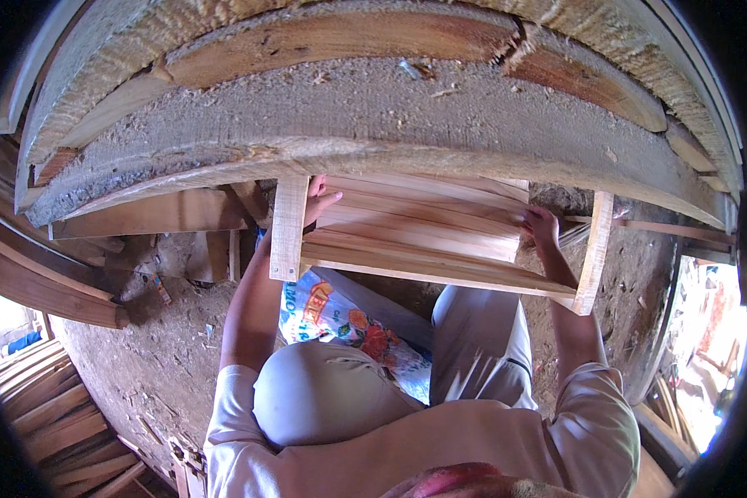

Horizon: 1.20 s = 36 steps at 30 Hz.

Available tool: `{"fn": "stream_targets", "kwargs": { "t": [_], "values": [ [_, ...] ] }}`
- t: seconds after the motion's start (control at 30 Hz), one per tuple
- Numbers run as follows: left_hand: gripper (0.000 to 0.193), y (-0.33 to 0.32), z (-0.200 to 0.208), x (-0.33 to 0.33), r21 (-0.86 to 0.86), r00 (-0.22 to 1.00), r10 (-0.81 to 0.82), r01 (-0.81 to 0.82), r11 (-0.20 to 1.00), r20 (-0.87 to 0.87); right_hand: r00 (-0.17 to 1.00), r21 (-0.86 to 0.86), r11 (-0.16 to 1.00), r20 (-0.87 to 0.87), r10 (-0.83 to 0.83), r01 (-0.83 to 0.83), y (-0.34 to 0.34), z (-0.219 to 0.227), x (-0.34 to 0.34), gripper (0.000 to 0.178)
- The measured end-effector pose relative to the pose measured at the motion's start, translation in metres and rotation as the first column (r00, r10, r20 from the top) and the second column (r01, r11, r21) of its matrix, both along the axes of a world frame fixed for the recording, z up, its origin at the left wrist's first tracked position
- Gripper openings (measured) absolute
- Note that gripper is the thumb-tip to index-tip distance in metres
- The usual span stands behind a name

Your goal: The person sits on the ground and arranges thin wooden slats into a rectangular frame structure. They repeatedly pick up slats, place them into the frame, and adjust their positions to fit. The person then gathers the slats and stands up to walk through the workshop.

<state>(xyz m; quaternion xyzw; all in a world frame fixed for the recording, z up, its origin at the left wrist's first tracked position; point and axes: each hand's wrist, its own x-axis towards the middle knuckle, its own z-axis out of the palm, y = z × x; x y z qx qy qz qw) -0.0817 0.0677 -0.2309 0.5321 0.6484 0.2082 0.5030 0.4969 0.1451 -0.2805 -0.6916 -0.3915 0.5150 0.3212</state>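
A pale wooden frame with a rail and two upright posts stands between my arms, against the workbench. Inside it lies a panel of thin wooden slats, its far part hidden under the bench top. Behind the left post, my left hand rests at the panel's left end, fingers stretched and apart, partly covered by the post. My right hand is at the panel's right end with thumb and fingers closed on its edge, just inside the right post.
A thick, dusty workbench spans the top of the view. Below the frame, a printed plastic sack lies by my knees. Stacked wood strips are at lower left, curved planks at left. Shavings litter the dirt floor.
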Motion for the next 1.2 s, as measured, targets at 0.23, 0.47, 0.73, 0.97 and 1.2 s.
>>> {"fn": "stream_targets", "kwargs": {
  "t": [0.23, 0.47, 0.73, 0.97, 1.2],
  "values": [
    [0.074, -0.007, -0.034, -0.004, 0.051, 0.974, 0.132, -0.125, 0.991, -0.185, 1.0, -0.012, 1.0, -0.002, -0.008, 0.008, 0.008, -0.017, 0.01, 0.02],
    [0.067, 0.005, -0.027, -0.013, 0.029, 0.925, -0.034, 0.048, 0.998, -0.38, 0.98, 0.001, 0.985, 0.109, 0.169, -0.17, 0.018, -0.027, 0.018, 0.018],
    [0.049, 0.004, -0.046, -0.024, 0.387, 0.754, 0.0, 0.338, 0.858, -0.657, 0.858, -0.043, 0.929, 0.371, 0.355, -0.366, 0.027, -0.029, 0.013, 0.027],
    [0.061, 0.015, -0.042, -0.01, 0.175, 0.955, -0.078, 0.132, 0.976, -0.285, 0.836, -0.103, 0.928, 0.406, 0.369, -0.359, 0.018, -0.014, 0.028, 0.022],
    [0.081, 0.0, -0.061, 0.006, 0.194, 0.845, 0.059, 0.054, 0.98, -0.532, 0.964, -0.103, 0.966, 0.102, 0.246, -0.235, -0.004, -0.029, 0.035, 0.023]
  ]
}}
